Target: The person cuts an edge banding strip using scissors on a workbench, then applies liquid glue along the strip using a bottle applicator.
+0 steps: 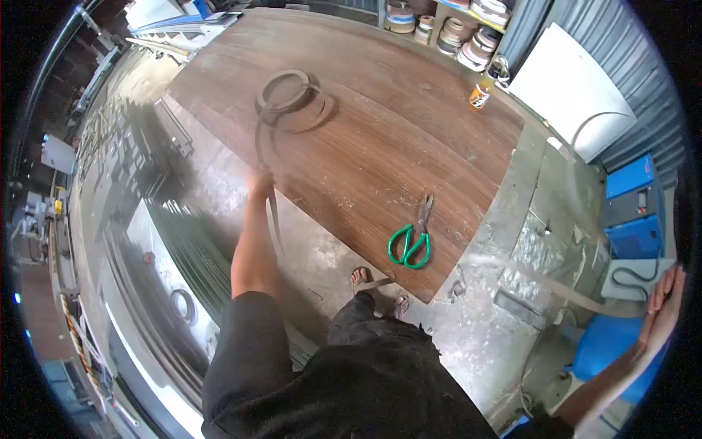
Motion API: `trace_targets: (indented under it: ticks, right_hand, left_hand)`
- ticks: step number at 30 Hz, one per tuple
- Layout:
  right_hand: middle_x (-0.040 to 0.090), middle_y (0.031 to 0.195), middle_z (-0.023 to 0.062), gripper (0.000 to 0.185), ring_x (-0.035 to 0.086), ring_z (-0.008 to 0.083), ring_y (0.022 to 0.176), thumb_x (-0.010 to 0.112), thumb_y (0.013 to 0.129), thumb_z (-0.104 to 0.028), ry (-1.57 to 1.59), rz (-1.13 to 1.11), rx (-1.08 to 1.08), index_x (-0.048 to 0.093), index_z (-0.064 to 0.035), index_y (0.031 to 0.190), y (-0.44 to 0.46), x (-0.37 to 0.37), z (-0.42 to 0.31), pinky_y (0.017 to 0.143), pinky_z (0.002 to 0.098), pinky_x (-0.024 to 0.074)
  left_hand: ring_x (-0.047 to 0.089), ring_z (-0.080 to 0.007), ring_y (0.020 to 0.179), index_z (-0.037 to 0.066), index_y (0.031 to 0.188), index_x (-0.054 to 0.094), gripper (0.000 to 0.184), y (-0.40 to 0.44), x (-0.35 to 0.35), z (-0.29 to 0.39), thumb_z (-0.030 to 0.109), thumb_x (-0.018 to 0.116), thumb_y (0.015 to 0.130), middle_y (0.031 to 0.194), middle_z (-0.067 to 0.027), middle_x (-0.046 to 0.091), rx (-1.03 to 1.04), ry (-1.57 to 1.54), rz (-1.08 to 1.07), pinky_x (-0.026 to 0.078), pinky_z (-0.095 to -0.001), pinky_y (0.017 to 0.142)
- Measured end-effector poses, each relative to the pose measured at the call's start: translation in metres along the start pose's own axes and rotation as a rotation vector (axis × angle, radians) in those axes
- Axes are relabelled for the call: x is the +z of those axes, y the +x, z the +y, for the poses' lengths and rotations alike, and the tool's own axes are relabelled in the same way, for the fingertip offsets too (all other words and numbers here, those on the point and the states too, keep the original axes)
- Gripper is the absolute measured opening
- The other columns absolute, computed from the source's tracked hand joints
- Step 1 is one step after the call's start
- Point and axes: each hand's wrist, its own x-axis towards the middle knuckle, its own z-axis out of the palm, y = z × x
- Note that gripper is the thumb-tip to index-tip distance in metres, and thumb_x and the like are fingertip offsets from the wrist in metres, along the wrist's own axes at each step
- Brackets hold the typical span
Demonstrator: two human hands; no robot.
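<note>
My left hand (260, 183), blurred by motion, is closed around a brown edge banding strip (274, 223) at the near edge of a wood-grain board. The strip leads back to a coil (284, 91) on the board, and another part hangs below the hand. Far out to the right, my right hand (662, 300) has its fingers pressed together. A length of the strip runs up to it from the lower middle and seems pinched there. Green-handled scissors (411, 245) lie on the board between the two hands, touched by neither.
The large brown board (409, 154) fills the middle. A glue bottle (479, 96) stands at its far right corner, near shelves of banding rolls (475, 47). Stacked long panels (179, 241) lie left. A blue machine (632, 208) and blue stool (610, 344) are at right.
</note>
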Motion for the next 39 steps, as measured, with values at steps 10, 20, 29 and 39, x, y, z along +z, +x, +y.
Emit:
trace_targets:
  ticks: [10,20,29,39]
  right_hand:
    - [0.034,0.068,-0.0045,0.041,0.026,0.0007,0.042,0.042,0.107,-0.024,0.192,-0.182,-0.077,0.042,0.0022,0.138,-0.036,0.161,-0.004,0.03,0.0165,0.0239]
    - [0.037,0.061,-0.0053,0.03,0.03,0.0027,0.038,0.049,0.104,-0.025,0.021,-0.066,-0.037,0.052,-0.0068,0.127,-0.018,0.395,-0.01,0.031,0.0196,0.0229]
    - [0.046,0.06,-0.0061,0.017,0.036,0.0031,0.04,0.062,0.096,-0.027,-0.539,-0.292,0.291,0.059,-0.0108,0.099,-0.028,0.407,0.081,0.033,0.0216,0.0246]
    - [0.045,0.056,-0.001,0.023,0.04,0.0086,0.038,0.061,0.096,-0.027,-0.696,-0.154,0.39,0.054,-0.0116,0.11,-0.087,0.33,-0.081,0.033,0.0257,0.0311]
  left_hand:
    - [0.061,-0.0198,0.054,-0.005,0.112,0.057,0.03,0.062,-0.018,0.061,0.023,0.05,0.101,0.074,-0.0121,0.062,0.1,-0.055,-0.192,0.046,-0.0319,0.042]
    - [0.07,-0.0319,0.065,-0.005,0.081,0.071,0.024,0.221,0.014,0.177,0.017,0.059,0.082,0.074,-0.0227,0.069,0.223,0.902,-0.112,0.055,-0.0399,0.055]
    - [0.064,-0.0255,0.051,-0.007,0.079,0.063,0.026,0.228,0.03,0.142,0.011,0.051,0.092,0.07,-0.0189,0.067,0.109,0.465,-0.17,0.049,-0.0369,0.044]
    - [0.068,-0.0281,0.06,-0.002,0.114,0.057,0.027,0.272,-0.006,0.127,0.012,0.044,0.095,0.076,-0.0197,0.067,0.087,0.522,-0.174,0.054,-0.0379,0.049]
